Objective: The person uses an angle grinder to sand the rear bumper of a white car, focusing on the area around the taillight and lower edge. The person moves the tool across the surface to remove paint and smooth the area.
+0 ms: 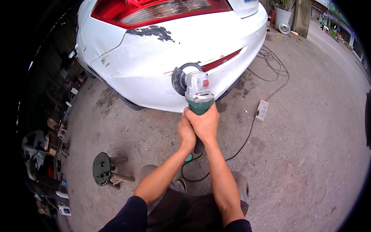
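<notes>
Both my hands hold a green and grey angle grinder (200, 101) in front of a white car's rear bumper (145, 63). My right hand (207, 121) wraps the body just behind the metal gear head. Beside it, my left hand (186, 132) closes around the handle part from the left. The grinder's round disc (179, 81) stands at the bumper near the left end of the red reflector (221, 61); exact contact cannot be told. Dark patches of bared or chipped paint (156, 32) lie below the red tail light (162, 11), and scratches mark the bumper's left side.
A power cord runs from the grinder to a power strip (262, 110) on the concrete, with more cable coiled (271, 63) beyond. A small round stool (102, 169) lies tipped at left. Boxes and bottles line the left edge; a planter (281, 17) stands back right.
</notes>
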